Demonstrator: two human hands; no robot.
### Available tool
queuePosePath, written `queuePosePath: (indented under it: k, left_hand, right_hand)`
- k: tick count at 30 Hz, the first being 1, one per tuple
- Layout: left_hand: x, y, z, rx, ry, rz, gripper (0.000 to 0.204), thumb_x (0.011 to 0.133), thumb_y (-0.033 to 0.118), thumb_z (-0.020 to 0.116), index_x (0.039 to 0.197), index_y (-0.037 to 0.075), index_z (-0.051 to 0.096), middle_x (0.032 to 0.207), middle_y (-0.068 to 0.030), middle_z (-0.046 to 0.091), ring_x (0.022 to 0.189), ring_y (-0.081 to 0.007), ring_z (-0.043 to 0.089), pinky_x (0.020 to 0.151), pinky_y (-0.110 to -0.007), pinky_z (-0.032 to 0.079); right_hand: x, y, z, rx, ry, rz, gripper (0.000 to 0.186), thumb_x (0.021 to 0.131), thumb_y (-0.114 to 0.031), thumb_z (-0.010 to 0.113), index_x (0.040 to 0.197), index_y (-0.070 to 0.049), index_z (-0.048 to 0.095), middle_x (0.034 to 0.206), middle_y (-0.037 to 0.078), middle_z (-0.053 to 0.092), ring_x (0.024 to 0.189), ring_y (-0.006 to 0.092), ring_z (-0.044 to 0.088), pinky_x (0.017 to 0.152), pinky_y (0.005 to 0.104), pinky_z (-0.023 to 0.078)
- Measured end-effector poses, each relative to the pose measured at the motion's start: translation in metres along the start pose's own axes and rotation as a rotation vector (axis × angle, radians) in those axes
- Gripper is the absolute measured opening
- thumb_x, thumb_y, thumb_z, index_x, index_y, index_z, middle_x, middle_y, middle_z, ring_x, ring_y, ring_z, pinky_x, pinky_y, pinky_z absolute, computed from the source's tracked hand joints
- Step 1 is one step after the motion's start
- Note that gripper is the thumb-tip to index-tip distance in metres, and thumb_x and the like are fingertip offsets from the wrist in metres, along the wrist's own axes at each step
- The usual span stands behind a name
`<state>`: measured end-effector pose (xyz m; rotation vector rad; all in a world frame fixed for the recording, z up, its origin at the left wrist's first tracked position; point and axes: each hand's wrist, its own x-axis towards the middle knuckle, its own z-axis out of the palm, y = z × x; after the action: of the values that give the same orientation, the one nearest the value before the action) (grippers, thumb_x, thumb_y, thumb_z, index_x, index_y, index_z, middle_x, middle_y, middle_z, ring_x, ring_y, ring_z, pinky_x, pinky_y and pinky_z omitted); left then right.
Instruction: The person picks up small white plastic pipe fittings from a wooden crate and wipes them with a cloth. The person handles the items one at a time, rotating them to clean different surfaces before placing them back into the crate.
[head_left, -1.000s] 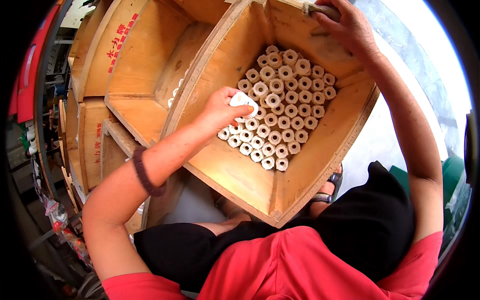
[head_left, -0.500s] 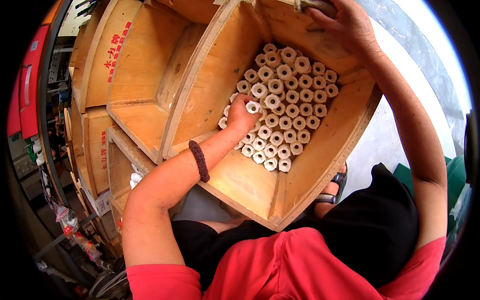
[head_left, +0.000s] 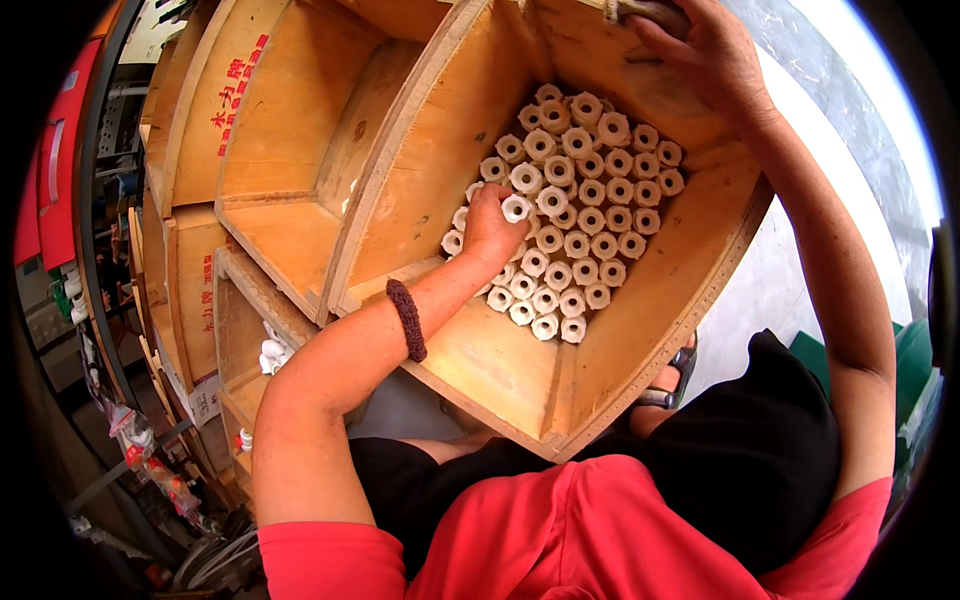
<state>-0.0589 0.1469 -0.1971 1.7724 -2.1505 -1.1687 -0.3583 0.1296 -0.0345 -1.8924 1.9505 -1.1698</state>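
Our left hand (head_left: 489,232) pinches a bright white fitting (head_left: 508,212), round-holed with a knobbly rim, low inside the wooden box (head_left: 500,370) among rows of similar cream-white pieces (head_left: 583,152), while our right hand (head_left: 715,52) grips the rope handle (head_left: 612,11).

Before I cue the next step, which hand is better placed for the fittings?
Likely the left: the left hand holds a white fitting beside other fittings inside the wooden box, while the right hand grips the rope handle.

The place seems to be a workshop, because wooden boxes (head_left: 285,125) are set side by side, and the nearest box (head_left: 495,365) holds many similar white fittings (head_left: 591,219).
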Motion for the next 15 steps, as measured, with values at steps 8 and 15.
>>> queuePosePath:
  k: [8, 15]
  left_hand:
    - [-0.001, 0.005, -0.001, 0.041, 0.022, 0.019, 0.048, 0.069, 0.007, 0.074, 0.111, 0.004, 0.051, 0.117, -0.0153, 0.050, 0.109, -0.0326, 0.052, 0.094, -0.039, 0.044]
    - [-0.002, 0.015, -0.004, 0.115, -0.034, -0.055, 0.054, 0.070, 0.010, 0.074, 0.117, 0.006, 0.047, 0.123, -0.0148, 0.048, 0.115, -0.0326, 0.051, 0.096, -0.040, 0.044]
  right_hand:
    - [0.000, 0.000, 0.000, 0.054, -0.005, 0.030, 0.024, 0.081, -0.015, 0.069, 0.099, -0.001, 0.061, 0.093, 0.015, 0.063, 0.088, 0.0273, 0.064, 0.077, 0.0365, 0.052]
    - [0.000, -0.002, -0.005, -0.054, 0.002, -0.013, 0.024, 0.081, -0.016, 0.069, 0.098, -0.001, 0.062, 0.091, 0.016, 0.064, 0.086, 0.0283, 0.064, 0.076, 0.0364, 0.052]
